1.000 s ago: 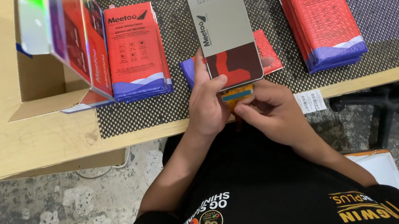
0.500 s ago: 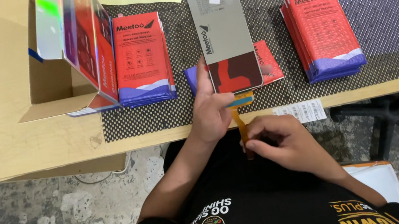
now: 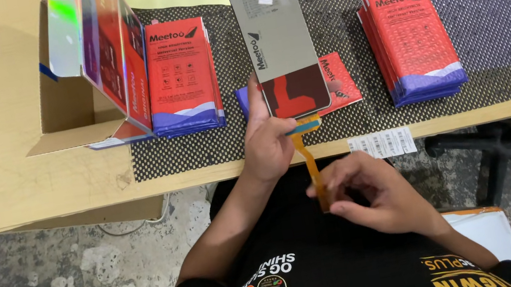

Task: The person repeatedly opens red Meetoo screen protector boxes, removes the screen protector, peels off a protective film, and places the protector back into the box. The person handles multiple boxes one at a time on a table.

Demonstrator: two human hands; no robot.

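While left hand (image 3: 268,148) grips screen panel (image 3: 279,48), right hand (image 3: 366,197) pinches its flex cable (image 3: 311,169).

Light: bright, even, from overhead
Shadows: soft, short under the table (image 3: 34,196) edge
Glare: green sheen on box flap (image 3: 64,30)
Focus: sharp throughout
Edges: slight bending
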